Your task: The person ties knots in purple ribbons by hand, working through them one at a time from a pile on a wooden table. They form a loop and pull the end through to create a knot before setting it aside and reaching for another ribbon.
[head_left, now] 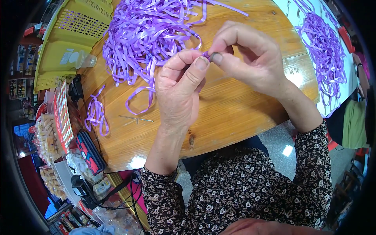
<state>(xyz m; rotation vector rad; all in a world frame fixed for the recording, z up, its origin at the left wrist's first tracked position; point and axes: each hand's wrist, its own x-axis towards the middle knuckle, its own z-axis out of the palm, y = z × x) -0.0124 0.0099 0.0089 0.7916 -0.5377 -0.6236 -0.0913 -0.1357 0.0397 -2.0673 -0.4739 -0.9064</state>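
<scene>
Above the wooden table, my left hand [178, 88] and my right hand [254, 58] meet fingertip to fingertip. Between them is a small bunched bit of purple ribbon [205, 55], pinched by thumb and forefinger on both sides. Fingers hide most of this piece, so its exact shape does not show. A large tangled heap of purple ribbons [145, 35] lies just beyond my left hand, with one loop [137, 100] trailing toward the wrist. Left of that wrist, a thin metal rod with a short crosspiece [137, 119] rests on the tabletop.
A small purple ribbon bundle [96, 111] lies on the wooden table [219, 113] at left. Yellow baskets [80, 23], a clear plastic cup [86, 60] and a dark case with red shapes [91, 152] line the left side. More purple ribbons [323, 55] cover a white table at right.
</scene>
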